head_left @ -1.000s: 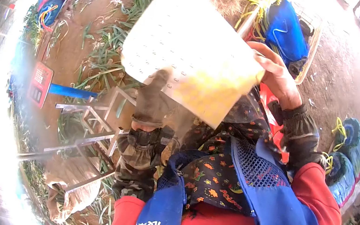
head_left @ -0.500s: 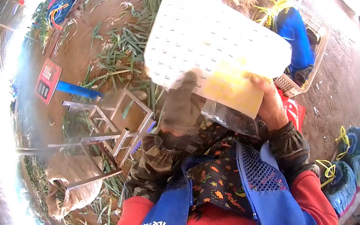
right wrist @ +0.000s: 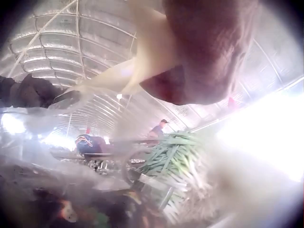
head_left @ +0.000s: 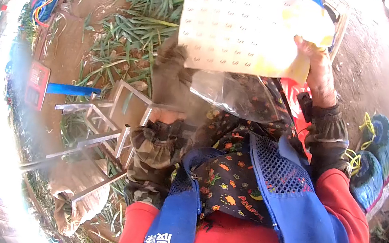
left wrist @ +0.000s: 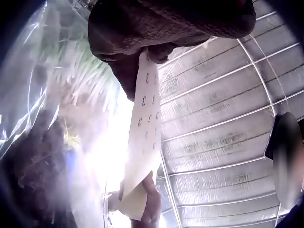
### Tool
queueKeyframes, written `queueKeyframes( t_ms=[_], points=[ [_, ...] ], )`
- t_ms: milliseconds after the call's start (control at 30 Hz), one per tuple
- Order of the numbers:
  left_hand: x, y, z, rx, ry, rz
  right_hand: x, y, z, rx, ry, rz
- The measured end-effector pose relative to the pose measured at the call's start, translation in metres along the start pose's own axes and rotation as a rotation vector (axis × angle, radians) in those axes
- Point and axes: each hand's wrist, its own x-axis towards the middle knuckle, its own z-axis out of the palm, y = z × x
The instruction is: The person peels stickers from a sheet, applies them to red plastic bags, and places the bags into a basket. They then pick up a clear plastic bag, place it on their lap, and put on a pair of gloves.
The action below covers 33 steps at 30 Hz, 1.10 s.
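Observation:
A pale sheet [head_left: 242, 27] printed with rows of small figures, yellowish at one side, is held up between both hands. The dark-gloved left hand [head_left: 171, 77] is at its lower left edge in the head view; in the left wrist view this hand [left wrist: 166, 28] pinches the sheet's end [left wrist: 148, 104]. The bare right hand [head_left: 320, 73] grips the other side, thumb on the printed face. In the right wrist view the right hand [right wrist: 206, 52] is close up, with the sheet [right wrist: 114, 76] stretching toward the glove [right wrist: 33, 92]. Clear plastic [head_left: 239, 95] lies below the sheet, over the lap.
A metal frame [head_left: 114, 131], a pale sack [head_left: 83, 195] and a red panel [head_left: 37, 85] on a blue bar [head_left: 73, 90] are at the left. Green leafy stalks [head_left: 141, 37] cover the ground. Blue shoe-like items with yellow ties [head_left: 378, 150] lie at the right.
The sheet has come up in the head view and is straighter, more of its rows readable. The gloved left hand has shifted from over its lower part to its lower left edge.

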Motion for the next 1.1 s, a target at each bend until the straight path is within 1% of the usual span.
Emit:
queueKeyframes(
  t_ms=[33,67,100,167,200,233,267,300,367,400,500,600,667,733,800,833,900,933,1000,1033,1100],
  points=[
    [0.003,0.006,0.009,0.008,-0.024,0.018,0.001,-0.005,-0.011,-0.045,0.058,-0.045],
    [-0.001,0.004,0.028,-0.012,0.251,0.044,0.002,-0.01,-0.022,-0.093,0.119,-0.087],
    [-0.001,0.009,0.026,0.002,0.25,0.055,0.01,-0.014,-0.043,-0.032,0.201,-0.039],
    [0.002,0.002,-0.003,0.096,0.14,-0.001,0.01,-0.029,-0.062,0.013,0.278,-0.101],
    [0.0,-0.001,-0.002,0.162,0.132,-0.119,0.011,-0.036,-0.076,-0.003,0.271,-0.12],
    [-0.003,-0.004,-0.002,0.225,0.125,-0.236,0.009,-0.043,-0.088,-0.031,0.312,-0.141],
    [-0.006,-0.006,0.0,0.285,0.116,-0.351,0.008,-0.049,-0.097,-0.006,0.298,-0.195],
    [-0.009,-0.008,0.004,0.393,0.12,-0.321,0.006,-0.054,-0.103,0.021,0.283,-0.247],
    [-0.015,-0.013,0.02,0.616,0.126,-0.261,0.001,-0.063,-0.108,0.047,0.31,-0.252],
    [-0.016,-0.016,0.023,0.731,0.08,-0.096,-0.001,-0.068,-0.108,0.063,0.326,-0.255],
    [-0.013,-0.007,0.041,0.827,0.002,0.047,-0.01,-0.076,-0.101,0.009,0.338,-0.282],
    [-0.013,-0.007,0.051,1.164,-0.342,0.026,-0.015,-0.073,-0.098,0.074,0.369,-0.287],
    [-0.008,-0.036,0.042,1.282,-0.535,0.181,-0.013,-0.064,-0.115,0.135,0.334,-0.248],
    [-0.008,-0.044,0.048,1.484,-0.554,0.136,-0.012,-0.057,-0.12,0.173,0.282,-0.231],
    [-0.009,-0.037,0.05,1.475,-0.48,0.013,-0.019,-0.051,-0.121,0.188,0.227,-0.234],
    [-0.009,-0.034,0.05,1.469,-0.444,-0.05,-0.023,-0.05,-0.119,0.157,0.233,-0.231],
    [-0.011,-0.04,0.041,1.532,-0.38,-0.046,-0.026,-0.051,-0.114,0.092,0.238,-0.224],
    [-0.012,-0.044,0.036,1.563,-0.345,-0.043,-0.025,-0.049,-0.115,0.109,0.213,-0.243],
    [-0.015,-0.048,0.033,1.533,-0.288,-0.064,-0.022,-0.048,-0.114,0.142,0.157,-0.278],
    [-0.016,-0.049,0.033,1.517,-0.26,-0.075,-0.022,-0.049,-0.109,0.129,0.17,-0.28],
    [-0.022,-0.046,0.039,1.585,-0.185,-0.041,-0.025,-0.051,-0.099,0.1,0.18,-0.276]
  ],
)
